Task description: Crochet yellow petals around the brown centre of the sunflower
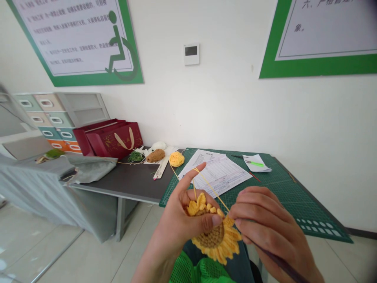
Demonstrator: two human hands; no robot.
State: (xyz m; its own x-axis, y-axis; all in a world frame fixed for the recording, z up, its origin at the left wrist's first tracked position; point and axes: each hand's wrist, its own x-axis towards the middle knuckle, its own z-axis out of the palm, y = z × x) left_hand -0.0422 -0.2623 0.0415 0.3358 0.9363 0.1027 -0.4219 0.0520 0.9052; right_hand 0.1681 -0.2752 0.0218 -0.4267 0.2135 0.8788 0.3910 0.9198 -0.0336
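One crochet sunflower (209,234), brown center, yellow petals, in left hand (191,220), grip closed on it, thumb over center; one yellow strand (212,189) looped over its raised index finger. Right hand (265,224): grip closed round one dark, slim tool (277,260), tip hidden, probably hook. Flower held before surface (141,181). On surface: one yellow ball (176,159), one brown ball (156,155), two red pens or sticks at most, unclear; one green mat (282,188).
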